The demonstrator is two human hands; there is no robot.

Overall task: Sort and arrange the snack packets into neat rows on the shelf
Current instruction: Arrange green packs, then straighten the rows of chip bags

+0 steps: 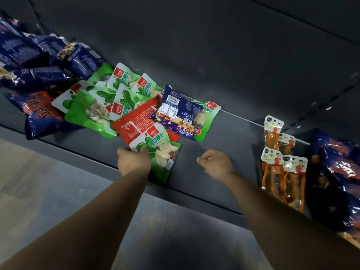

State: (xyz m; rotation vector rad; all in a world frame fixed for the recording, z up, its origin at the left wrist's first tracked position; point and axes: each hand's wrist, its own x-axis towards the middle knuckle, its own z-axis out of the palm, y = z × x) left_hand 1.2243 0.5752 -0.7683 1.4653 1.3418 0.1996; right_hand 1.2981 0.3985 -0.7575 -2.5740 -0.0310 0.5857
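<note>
Far left of shelf: glossy dark-blue crinkled foil snack bags (29,55) are lying heaped against the back, unsorted.
Left-centre pile: green-and-white flat plastic radish packets (101,106) are overlapping a red flat plastic packet (136,121) and a small navy foil packet with a barcode (175,112), all at odd angles, so they are waiting to be sorted.
Left hand (133,161): fingers are curling round the corner of a slick green-and-white plastic radish packet (159,152) at the front edge of the dark grey metal shelf (224,137), probably pulling it clear of the pile.
Right hand (215,162): fingers are curling into a loose fist, holding nothing, hovering over bare shelf.
Right of shelf: long orange clear-plastic packets with white headers (280,162) are lying side by side, roughly in rows already.
Far right edge: more dark-blue-and-red foil bags (337,172) are lying stacked.
</note>
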